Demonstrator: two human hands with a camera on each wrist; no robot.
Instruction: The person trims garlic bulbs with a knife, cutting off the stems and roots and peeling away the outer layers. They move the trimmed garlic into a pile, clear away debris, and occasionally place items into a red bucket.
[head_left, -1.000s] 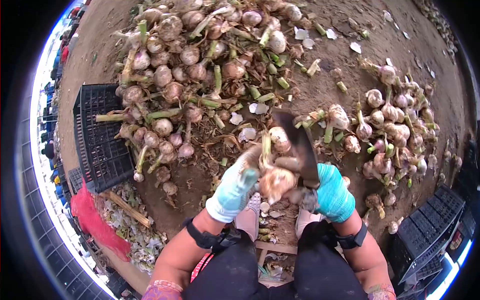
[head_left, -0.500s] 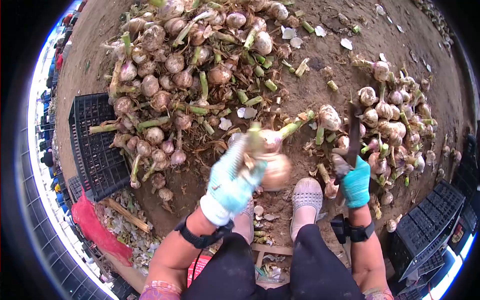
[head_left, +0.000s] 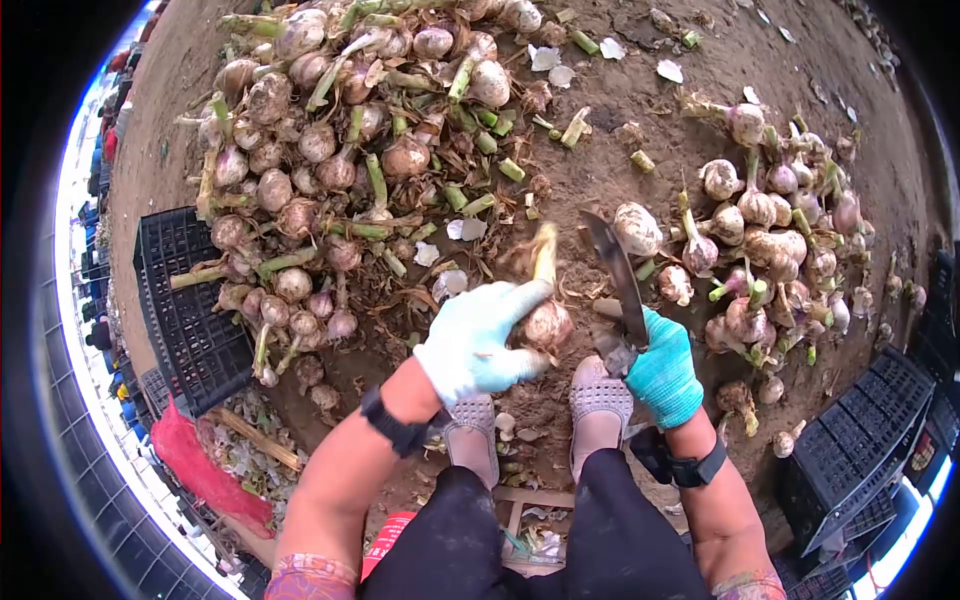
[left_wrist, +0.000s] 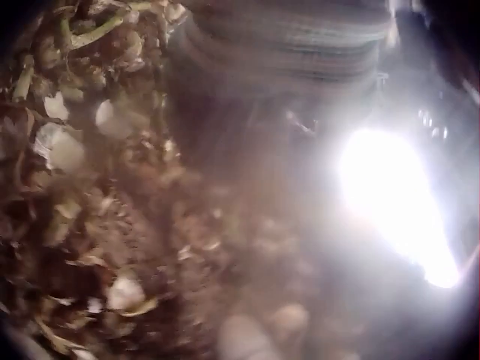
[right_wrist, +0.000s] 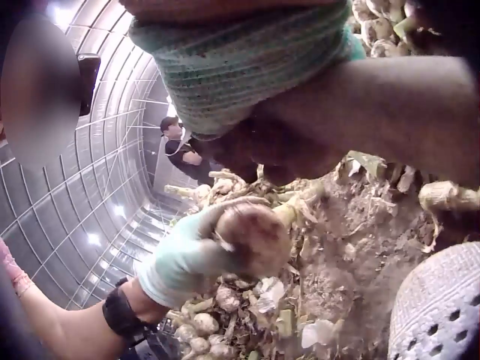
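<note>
Our left hand (head_left: 478, 345) grips a garlic bulb (head_left: 547, 324) by its stalk above the dirt floor (head_left: 640, 110), root end turned toward the knife (head_left: 618, 275) our right hand (head_left: 662, 372) clasps, blade upright for trimming.

A dirt-smeared, pale brown garlic bulb (head_left: 548, 324) with a short yellow-green cut stalk is sitting in the light-gloved left hand (head_left: 473, 343), its stalk pointing up and away from the person. Just beside it, a dark, broad steel knife blade (head_left: 618, 272) is standing nearly upright, its handle gripped by the teal-gloved right hand (head_left: 661, 368).
</note>
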